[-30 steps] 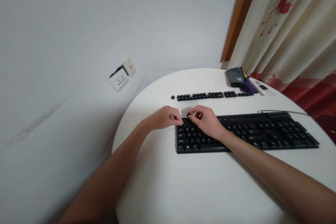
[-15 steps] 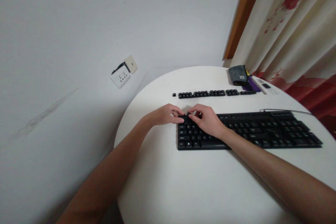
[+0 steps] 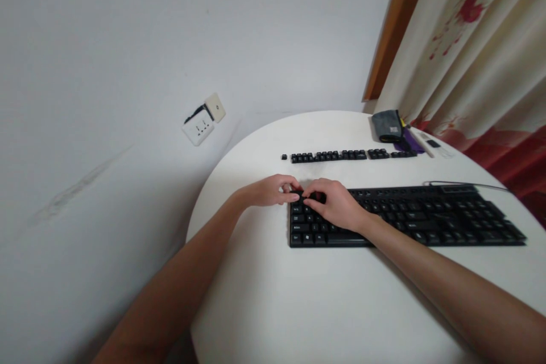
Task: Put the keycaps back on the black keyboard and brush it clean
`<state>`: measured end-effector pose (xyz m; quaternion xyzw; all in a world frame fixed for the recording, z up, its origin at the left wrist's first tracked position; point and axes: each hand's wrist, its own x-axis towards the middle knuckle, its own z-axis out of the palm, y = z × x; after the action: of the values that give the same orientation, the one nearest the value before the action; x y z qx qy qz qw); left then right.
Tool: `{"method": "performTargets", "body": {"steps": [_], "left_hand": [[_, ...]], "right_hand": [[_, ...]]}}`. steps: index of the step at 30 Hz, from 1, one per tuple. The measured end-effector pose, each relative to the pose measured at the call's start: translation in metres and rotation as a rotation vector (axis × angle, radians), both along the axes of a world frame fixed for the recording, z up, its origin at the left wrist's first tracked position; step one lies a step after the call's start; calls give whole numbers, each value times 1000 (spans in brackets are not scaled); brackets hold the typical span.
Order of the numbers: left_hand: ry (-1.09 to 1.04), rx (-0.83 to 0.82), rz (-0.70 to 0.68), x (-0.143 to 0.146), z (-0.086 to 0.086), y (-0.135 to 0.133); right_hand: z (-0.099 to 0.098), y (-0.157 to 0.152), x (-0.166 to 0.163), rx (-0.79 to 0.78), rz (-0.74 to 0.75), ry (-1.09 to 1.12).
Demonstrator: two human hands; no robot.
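Grip narrow, contents unclear, the right hand now sits lower, at the mid-frame keyboard, beside the slightly parted left hand.

A person's left hand and right hand sit close together at the upper left corner of a black keyboard, right of frame centre; loose keycaps form a row on the white table above, a floral curtain at upper right.

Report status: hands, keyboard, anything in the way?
Left hand at keyboard, far left corner. Right hand beside it; both grips unclear. Right forearm crosses keyboard. Loose keycaps lie beyond.
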<state>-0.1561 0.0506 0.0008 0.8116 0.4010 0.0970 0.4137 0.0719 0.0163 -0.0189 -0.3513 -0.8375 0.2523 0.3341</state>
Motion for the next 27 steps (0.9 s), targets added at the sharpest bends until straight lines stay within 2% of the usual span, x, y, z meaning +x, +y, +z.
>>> {"method": "performTargets", "body": {"steps": [5,12,27], "left_hand": [[-46,32,24,4,-4,-1],[-29,92,-33,1,-5,0],[-40,127,-1,7,-7,-1]], "right_hand": [[-2,1,0,17,21,-16],[2,-3,0,100,115,-31],[0,-3,-2,200,53,-166]]}}
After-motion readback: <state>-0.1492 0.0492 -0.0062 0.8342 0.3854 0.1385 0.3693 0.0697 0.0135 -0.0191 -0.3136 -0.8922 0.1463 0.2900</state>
